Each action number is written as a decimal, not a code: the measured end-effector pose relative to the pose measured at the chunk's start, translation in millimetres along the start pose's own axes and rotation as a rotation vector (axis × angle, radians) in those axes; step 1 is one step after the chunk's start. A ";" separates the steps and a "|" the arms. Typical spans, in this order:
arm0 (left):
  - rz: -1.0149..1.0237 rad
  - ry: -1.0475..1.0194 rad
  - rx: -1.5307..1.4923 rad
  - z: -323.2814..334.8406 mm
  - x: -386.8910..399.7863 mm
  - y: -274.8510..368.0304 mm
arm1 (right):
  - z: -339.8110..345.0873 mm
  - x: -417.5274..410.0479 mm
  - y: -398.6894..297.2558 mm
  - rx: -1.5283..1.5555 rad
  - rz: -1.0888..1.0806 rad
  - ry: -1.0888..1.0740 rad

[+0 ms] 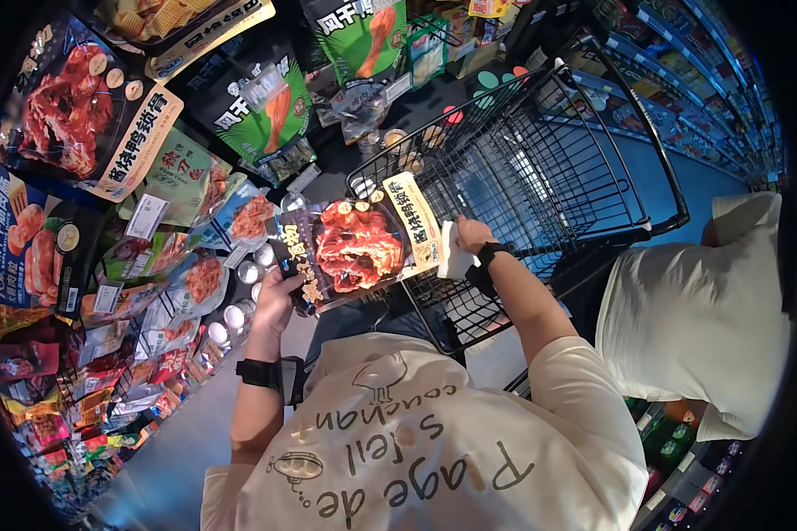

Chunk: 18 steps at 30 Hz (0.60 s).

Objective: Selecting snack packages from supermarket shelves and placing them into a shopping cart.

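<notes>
A large black snack package (358, 245), with a picture of glazed red-brown meat and a cream label strip, lies flat before my body. My left hand (277, 299) grips its left end, thumb on top. At its right end, my right hand (471, 235) is closed on a folded white cloth or tissue (450, 255), which touches the package; whether the fingers also hold the package cannot be told. The package overlaps the near left corner of a black wire shopping cart (538, 172). Both wrists wear black bands, the left one with a boxy device.
Hanging snack packages (192, 172) with price tags fill the shelving at left. White-lidded jars (236, 317) line its edge. The cart's handle (671, 226) is at right, near another person in a pale shirt (691, 318). More shelves (691, 60) stand at upper right.
</notes>
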State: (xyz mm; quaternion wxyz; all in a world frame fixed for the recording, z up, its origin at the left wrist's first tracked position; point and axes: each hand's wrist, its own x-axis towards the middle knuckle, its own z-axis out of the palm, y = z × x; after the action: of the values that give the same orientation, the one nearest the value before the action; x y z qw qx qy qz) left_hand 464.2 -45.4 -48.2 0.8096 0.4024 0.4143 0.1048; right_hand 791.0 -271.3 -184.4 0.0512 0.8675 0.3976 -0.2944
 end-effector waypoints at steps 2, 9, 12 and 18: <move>-0.011 -0.004 0.003 -1.3 4.7 1.0 | -3.4 -3.5 6.3 0.024 0.009 -0.101; -0.001 -0.048 0.033 8.5 8.3 10.5 | -98.1 -48.2 -8.9 0.759 -0.040 0.436; -0.006 -0.067 0.014 19.7 5.4 16.2 | -144.5 -80.3 -70.9 0.788 -0.314 0.780; 0.000 -0.167 -0.093 19.2 9.8 6.6 | -93.7 -113.0 -221.3 0.248 -1.009 0.511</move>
State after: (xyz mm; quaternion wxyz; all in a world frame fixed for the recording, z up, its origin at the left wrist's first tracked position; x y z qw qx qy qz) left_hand 486.0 -47.0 -42.7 0.8591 0.3717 0.3401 0.0898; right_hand 618.0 -165.4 -13.0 -0.2954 0.6135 0.7244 -0.1080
